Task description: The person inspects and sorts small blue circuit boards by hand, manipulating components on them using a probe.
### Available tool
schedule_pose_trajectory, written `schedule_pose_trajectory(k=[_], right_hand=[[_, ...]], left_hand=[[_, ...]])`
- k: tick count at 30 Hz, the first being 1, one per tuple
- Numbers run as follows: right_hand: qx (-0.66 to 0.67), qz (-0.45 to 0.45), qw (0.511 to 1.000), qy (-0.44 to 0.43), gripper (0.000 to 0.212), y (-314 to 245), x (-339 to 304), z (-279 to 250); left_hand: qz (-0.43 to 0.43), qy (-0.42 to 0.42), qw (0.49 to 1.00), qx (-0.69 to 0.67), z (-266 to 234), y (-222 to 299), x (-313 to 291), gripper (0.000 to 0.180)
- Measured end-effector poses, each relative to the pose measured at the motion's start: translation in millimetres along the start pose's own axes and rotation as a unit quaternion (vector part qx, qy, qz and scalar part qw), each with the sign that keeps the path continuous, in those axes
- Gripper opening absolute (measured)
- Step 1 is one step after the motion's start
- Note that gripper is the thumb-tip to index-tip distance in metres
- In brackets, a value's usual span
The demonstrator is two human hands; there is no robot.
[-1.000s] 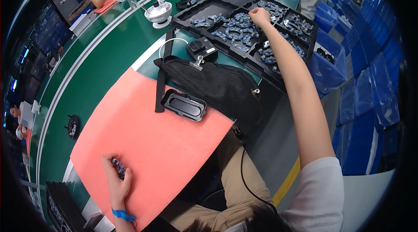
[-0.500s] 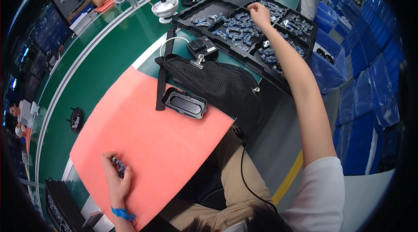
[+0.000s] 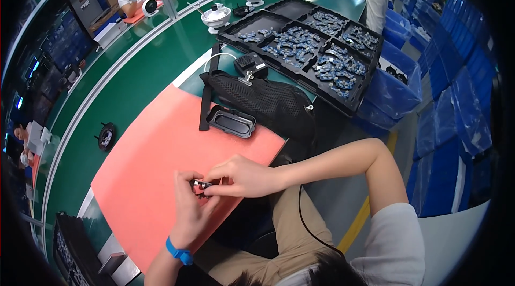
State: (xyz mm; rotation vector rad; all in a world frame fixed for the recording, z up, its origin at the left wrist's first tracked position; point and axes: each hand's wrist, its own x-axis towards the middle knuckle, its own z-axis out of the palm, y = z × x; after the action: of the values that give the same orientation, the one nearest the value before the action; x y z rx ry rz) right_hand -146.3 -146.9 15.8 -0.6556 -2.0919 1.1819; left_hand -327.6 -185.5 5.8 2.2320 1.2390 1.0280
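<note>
Over the pink mat [image 3: 155, 141], both my hands meet at a small dark curved circuit board [image 3: 200, 187]. My left hand [image 3: 188, 205] grips it between thumb and fingers, a blue wrist strap [image 3: 179, 251] below on that arm. From the right, my right hand [image 3: 244, 177] pinches at the same board with thumb and fingertips. Fingers cover much of the board, and I cannot make out whether a second piece is there. A black rectangular dish [image 3: 232, 121] lies on the mat's far edge, beyond my hands.
A black divided tray [image 3: 300, 74] of blue curved circuit boards stands far right. Nearer is a black mesh bag [image 3: 263, 98] with a clip. A green conveyor [image 3: 134, 79] curves past on the left, carrying a black ring-shaped part [image 3: 107, 137] and white domed devices [image 3: 215, 16]. Other people work beyond.
My right hand has come back from the tray to the mat and joined my left at the circuit board. My left hand has shifted rightward with the board.
</note>
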Motion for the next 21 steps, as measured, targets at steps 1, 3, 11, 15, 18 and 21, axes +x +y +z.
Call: schedule_pose_trajectory(k=[1,3,11,15,18,21], right_hand=[[-0.002,-0.002,1.0,-0.001,0.021,3.9,0.2,1.1],[0.026,-0.021,0.999,-0.017,0.021,10.3,2.6,4.2],[0.074,0.027,0.955,0.286,0.013,18.4,12.0,-86.1],[-0.028,0.042,0.884,0.466,0.027,93.7,22.5,-188.1],[-0.073,0.065,0.841,0.532,0.02,142.2,34.3,-251.3],[-0.122,0.12,0.798,0.578,0.018,159.6,51.4,-282.3]], left_hand=[[-0.049,0.006,0.996,-0.073,5.2,-4.9,-4.5,0.042],[-0.113,0.029,0.982,-0.15,13.7,-13.2,-14.8,0.043],[-0.126,0.097,0.982,-0.104,0.7,-31.1,2.1,0.045],[-0.134,0.089,0.982,-0.102,0.9,-31.1,6.2,0.045],[-0.127,0.081,0.984,-0.094,1.3,-27.8,8.6,0.048],[-0.161,0.076,0.976,-0.122,1.3,-28.4,6.5,0.05]])
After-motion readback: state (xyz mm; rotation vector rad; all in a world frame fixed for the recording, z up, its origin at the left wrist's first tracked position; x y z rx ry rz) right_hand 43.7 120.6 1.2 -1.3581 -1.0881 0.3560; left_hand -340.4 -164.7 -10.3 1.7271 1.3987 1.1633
